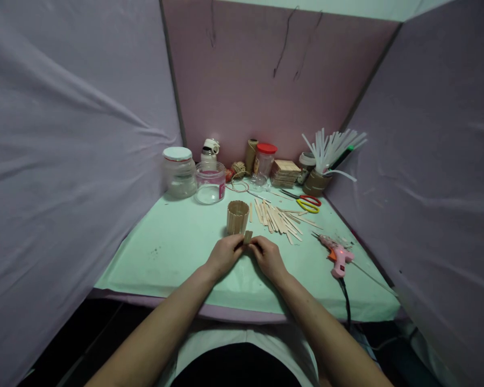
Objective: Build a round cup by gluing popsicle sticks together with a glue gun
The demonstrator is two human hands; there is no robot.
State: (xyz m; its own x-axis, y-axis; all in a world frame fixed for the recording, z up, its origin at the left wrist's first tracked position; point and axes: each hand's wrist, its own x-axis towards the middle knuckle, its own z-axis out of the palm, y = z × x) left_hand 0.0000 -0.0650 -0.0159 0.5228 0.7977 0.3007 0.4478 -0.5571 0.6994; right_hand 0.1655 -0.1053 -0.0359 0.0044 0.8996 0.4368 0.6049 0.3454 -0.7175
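Observation:
My left hand (224, 255) and my right hand (268, 256) meet at the middle of the green table (169, 252), fingers pinched together on a small flat piece of wooden sticks (248, 236). Just beyond the hands stands a small round cup made of wooden sticks (237, 216). A loose pile of wooden sticks (278, 217) lies to the right of the cup.
A pink glue gun (336, 254) lies at the right with its cord running off the front edge. Scissors (306, 202), plastic jars (180, 171), a clear tub (210, 182), twine, stacked wood squares (284, 172) and a holder of glue sticks (326, 156) line the back. Purple cloth walls enclose three sides.

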